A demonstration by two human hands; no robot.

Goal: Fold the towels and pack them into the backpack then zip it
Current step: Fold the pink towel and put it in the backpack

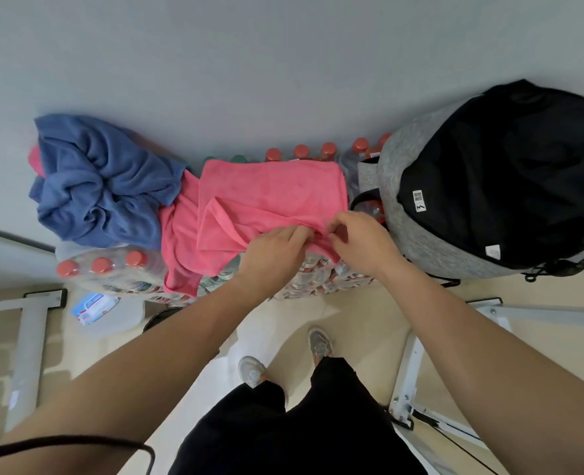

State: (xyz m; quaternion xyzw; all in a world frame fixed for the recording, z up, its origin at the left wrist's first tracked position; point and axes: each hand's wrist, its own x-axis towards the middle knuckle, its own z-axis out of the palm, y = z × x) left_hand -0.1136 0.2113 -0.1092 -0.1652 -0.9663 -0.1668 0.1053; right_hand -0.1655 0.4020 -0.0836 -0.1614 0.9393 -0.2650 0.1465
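the near edge of the pink towel (pixel 270 186) hides our fingertips: left hand (pixel 273 248) and right hand (pixel 362 241) both pinch it, fingers (pixel 300 234) curled. the towel lies half folded on bottles (pixel 101 267), mostly covering them. blue towel (pixel 101 186) bunched left, backpack (pixel 417 234) open just right, its side cut off by the frame.

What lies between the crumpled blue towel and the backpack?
The head view shows the pink towel there, spread over packs of bottles.

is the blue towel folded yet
No, the blue towel lies crumpled in a heap left of the pink towel, which both hands are pinching.
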